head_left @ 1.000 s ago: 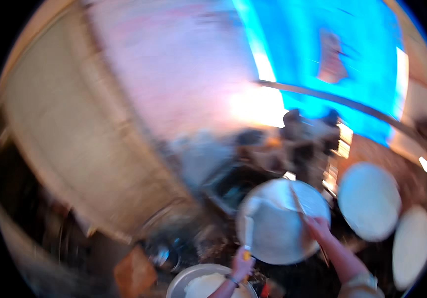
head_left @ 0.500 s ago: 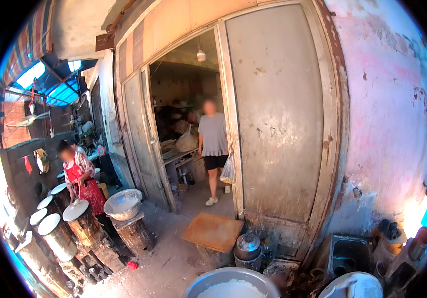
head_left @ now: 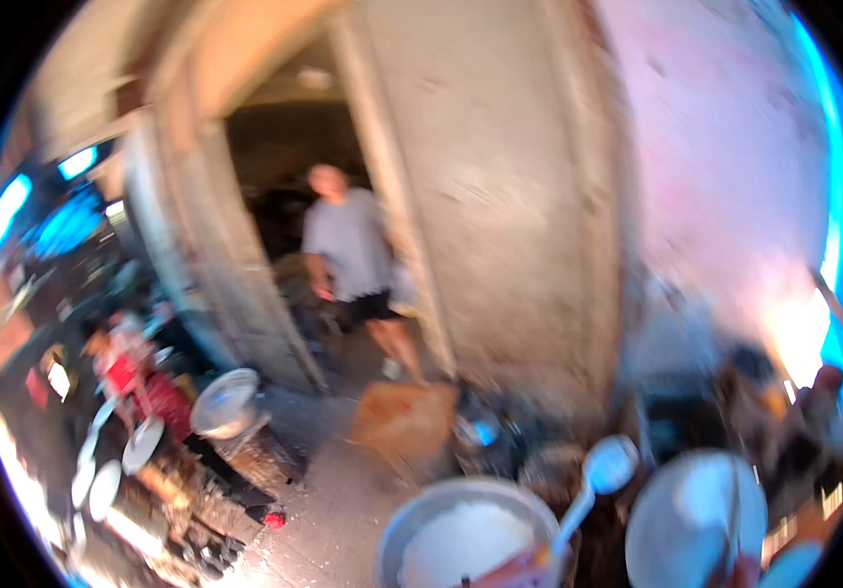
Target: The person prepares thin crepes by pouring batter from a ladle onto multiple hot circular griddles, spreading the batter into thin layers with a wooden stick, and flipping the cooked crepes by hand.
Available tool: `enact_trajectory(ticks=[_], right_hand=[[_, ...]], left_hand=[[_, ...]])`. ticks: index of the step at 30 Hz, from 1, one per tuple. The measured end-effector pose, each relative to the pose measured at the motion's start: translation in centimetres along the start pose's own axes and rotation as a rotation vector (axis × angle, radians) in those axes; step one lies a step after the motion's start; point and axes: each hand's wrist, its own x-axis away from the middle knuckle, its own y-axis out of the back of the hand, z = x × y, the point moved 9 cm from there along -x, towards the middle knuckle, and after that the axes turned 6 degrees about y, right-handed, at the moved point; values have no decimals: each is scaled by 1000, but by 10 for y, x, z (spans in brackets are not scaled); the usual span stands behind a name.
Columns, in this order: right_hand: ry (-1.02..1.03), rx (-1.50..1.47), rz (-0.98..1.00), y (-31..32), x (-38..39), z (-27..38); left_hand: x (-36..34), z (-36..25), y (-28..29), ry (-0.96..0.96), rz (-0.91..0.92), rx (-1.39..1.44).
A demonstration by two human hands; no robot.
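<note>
Motion smears this moment. At the bottom middle my left hand [head_left: 515, 570] is closed around the handle of a round-headed ladle [head_left: 611, 465]. Its head points up and to the right, above the gap between two basins. Below the hand and handle is a wide grey basin [head_left: 400, 524] with a white, smooth-looking content. To the right, my right hand [head_left: 746, 571] shows only in part at the lower edge, seemingly closed on a thin stick [head_left: 733, 514]. That stick crosses a second pale basin [head_left: 645, 524] holding something white. Finer finger detail is lost in blur.
A person in grey [head_left: 351, 240] stands in the doorway. At left, someone in a red apron [head_left: 152, 392] is beside several lidded drums [head_left: 143, 446] and a metal basin on a stand [head_left: 225, 404]. A brown board [head_left: 402, 421], a pot [head_left: 480, 431] and a dark sink [head_left: 681, 421] lie ahead.
My hands have come into view at the bottom, with the ladle and the thin stick. The view has tilted and shifted; the person in the doorway appears nearer.
</note>
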Motion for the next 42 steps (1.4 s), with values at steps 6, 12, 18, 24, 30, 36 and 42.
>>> enact_trajectory(ticks=[6, 12, 18, 24, 30, 36, 42], right_hand=[[-323, -92, 153, -102, 47, 95], [-261, -109, -51, -80, 25, 68], [-93, 48, 3, -77, 40, 101], [-313, -94, 296, -113, 26, 75], [-135, 86, 97, -50, -6, 92], [-337, 62, 415, -109, 14, 75], [-99, 70, 199, -73, -14, 96]], left_hand=[[32, 3, 4, 141, -262, 225], [7, 30, 1, 161, -314, 160], [23, 23, -3, 153, -498, 201], [14, 19, -20, 96, -235, 213], [22, 9, -12, 141, -268, 218], [17, 25, -20, 152, -186, 325], [13, 30, -7, 121, -258, 259]])
